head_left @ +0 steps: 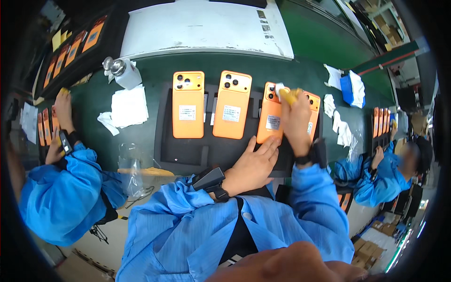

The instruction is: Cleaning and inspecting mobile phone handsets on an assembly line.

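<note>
Orange smartphones lie back side up in a row on a black foam tray (183,157). The left one (188,127) and the second phone (230,129) each carry a white label. On the lower end of the third phone (271,110) my left hand (251,169) rests with its fingers stretched out. My right hand (297,120), yellow covers on its fingertips, pinches a small white wipe (280,88) against that phone's camera area. Behind my right hand, the fourth phone (312,101) is partly hidden.
Left of the tray are a stack of white wipes (129,107) and a metal-topped dispenser bottle (126,74). Crumpled cloths (342,131) and a blue packet (346,89) lie to the right. A white board (202,28) stands behind. Co-workers in blue sleeves (61,197) sit on both sides.
</note>
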Demonstrator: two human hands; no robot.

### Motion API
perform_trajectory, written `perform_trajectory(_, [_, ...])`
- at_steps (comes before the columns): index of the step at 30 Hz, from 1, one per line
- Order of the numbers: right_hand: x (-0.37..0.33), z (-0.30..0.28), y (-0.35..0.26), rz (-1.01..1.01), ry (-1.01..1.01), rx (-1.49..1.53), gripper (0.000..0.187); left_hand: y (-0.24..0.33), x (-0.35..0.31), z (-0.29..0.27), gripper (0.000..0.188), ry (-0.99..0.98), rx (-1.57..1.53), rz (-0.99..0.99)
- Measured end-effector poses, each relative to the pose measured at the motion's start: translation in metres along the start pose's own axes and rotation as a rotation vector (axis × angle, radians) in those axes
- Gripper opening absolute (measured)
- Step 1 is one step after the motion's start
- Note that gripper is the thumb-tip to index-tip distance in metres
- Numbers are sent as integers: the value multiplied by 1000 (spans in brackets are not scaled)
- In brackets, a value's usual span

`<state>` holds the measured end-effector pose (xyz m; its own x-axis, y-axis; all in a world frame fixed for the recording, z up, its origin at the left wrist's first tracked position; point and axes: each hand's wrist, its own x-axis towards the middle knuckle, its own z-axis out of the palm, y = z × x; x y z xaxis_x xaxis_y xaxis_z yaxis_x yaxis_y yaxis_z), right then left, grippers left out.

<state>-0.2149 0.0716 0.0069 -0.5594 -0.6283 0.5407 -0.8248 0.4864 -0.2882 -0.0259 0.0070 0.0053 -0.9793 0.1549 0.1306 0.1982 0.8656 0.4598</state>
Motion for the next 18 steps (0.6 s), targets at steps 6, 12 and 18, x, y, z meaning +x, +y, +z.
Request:
perform_trajectory(6, [16, 11, -11, -226, 55, -37, 29, 4, -2, 2, 72, -7, -4, -15])
perform_trajectory(12, [-9, -2, 2, 7, 82, 19, 16, 3, 2, 3, 74, 5, -3, -2])
perform_trajectory(18, [10, 3, 18, -17, 61, -156, 8, 9, -5, 6, 76, 10, -5, 7])
